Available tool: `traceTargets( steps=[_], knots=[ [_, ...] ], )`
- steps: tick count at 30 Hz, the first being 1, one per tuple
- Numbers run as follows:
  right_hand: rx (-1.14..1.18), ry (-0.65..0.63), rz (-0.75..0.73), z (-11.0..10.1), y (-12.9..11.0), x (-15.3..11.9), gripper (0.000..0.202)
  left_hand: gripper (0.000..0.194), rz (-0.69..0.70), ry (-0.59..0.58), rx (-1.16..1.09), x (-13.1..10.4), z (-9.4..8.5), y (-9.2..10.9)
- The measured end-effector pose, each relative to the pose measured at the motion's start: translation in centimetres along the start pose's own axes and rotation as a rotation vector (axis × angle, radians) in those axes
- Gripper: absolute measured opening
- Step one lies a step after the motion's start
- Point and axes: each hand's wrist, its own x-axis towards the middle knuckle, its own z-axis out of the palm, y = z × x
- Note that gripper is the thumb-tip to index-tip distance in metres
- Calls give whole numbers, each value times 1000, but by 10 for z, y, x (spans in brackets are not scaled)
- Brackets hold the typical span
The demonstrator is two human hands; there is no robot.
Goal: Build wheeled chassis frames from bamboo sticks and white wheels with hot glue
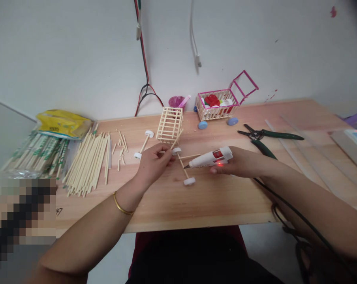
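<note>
Well left of the left hand, a yellow bag (pixel 64 123) lies on wrapped sticks (pixel 46 152); nearer are loose pale sticks (pixel 88 163), too overlapped to count. Just beyond the left hand's knuckles is one stick axle (pixel 143 143) with two white wheels. The left hand (pixel 156 159) has its fingertips pinched together near a thin stick; its exact hold is hidden. Beyond them stands one pale, slatted stick basket (pixel 170 122). Between the hands, a second axle (pixel 183 167) also carries two white wheels, with one stick branching toward the right hand (pixel 240 162). That hand grips one white glue gun (pixel 206 159), its trigger hidden, nozzle at the axle; contact is unclear. Beyond it sits one pink-trimmed cart (pixel 218 106), three blue wheels visible; farther right, one pair of pliers (pixel 280 135) on the counter (pixel 211 205).
</note>
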Motion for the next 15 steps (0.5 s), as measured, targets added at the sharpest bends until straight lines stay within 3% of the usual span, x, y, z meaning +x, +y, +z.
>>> traceTargets(
  steps=[15],
  knots=[
    [-10, 22, 27, 1, -2, -1, 40, 17, 27, -2, 19, 0, 0, -2]
  ],
)
